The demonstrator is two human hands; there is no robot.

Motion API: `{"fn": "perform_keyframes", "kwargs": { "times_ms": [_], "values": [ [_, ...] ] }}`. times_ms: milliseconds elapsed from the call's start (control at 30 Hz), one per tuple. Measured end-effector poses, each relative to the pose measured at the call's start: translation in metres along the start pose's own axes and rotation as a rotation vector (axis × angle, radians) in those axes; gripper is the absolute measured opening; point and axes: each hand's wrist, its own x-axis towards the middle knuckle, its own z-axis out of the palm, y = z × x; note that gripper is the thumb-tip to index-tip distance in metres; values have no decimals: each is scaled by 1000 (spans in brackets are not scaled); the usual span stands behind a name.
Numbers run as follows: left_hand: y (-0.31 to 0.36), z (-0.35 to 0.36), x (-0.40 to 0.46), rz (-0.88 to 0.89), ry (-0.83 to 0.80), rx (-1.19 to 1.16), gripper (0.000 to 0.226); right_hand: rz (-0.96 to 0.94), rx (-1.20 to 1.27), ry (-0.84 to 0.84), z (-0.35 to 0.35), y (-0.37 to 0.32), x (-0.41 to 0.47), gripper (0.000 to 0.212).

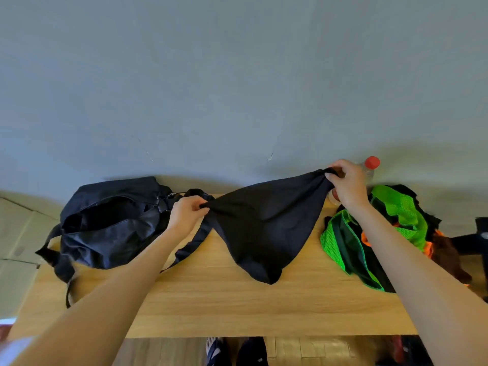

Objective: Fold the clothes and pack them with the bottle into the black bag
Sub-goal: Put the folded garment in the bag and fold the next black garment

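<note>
A black garment point(266, 225) hangs stretched between my two hands above the wooden table point(237, 307), its lower tip brushing the tabletop. My left hand point(186, 211) pinches its left corner, just right of the black bag. My right hand point(346, 184) grips the right corner, held higher. The black bag point(111, 223) lies at the table's left end with its top open. A clear bottle with a red cap point(371, 166) stands at the back right, mostly hidden behind my right hand.
A heap of clothes, with a neon green mesh vest point(351, 241) on top and orange and dark pieces beneath, lies at the right end. The bag's strap point(192, 247) trails across the table. A grey wall rises just behind. Feet show below the front edge.
</note>
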Motion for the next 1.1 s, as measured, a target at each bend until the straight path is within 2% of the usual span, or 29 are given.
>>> {"fn": "perform_keyframes", "kwargs": {
  "times_ms": [200,333,433,633,900,1100],
  "values": [
    [58,-73,26,62,125,-99,5,3,137,152,-49,-47,21,24],
    [100,-124,30,145,145,-361,10,-56,221,206,-83,-84,27,32],
    [129,-158,26,213,180,-456,11,-100,251,234,-105,-111,25,29],
    [159,-200,6,334,251,-432,10,-161,276,294,-135,-148,1,21],
    [129,-189,-59,324,170,-391,9,-117,321,172,-141,-135,-74,19],
    [60,-138,-117,156,28,-362,17,26,340,-6,-117,-73,-138,18]
  ]
}}
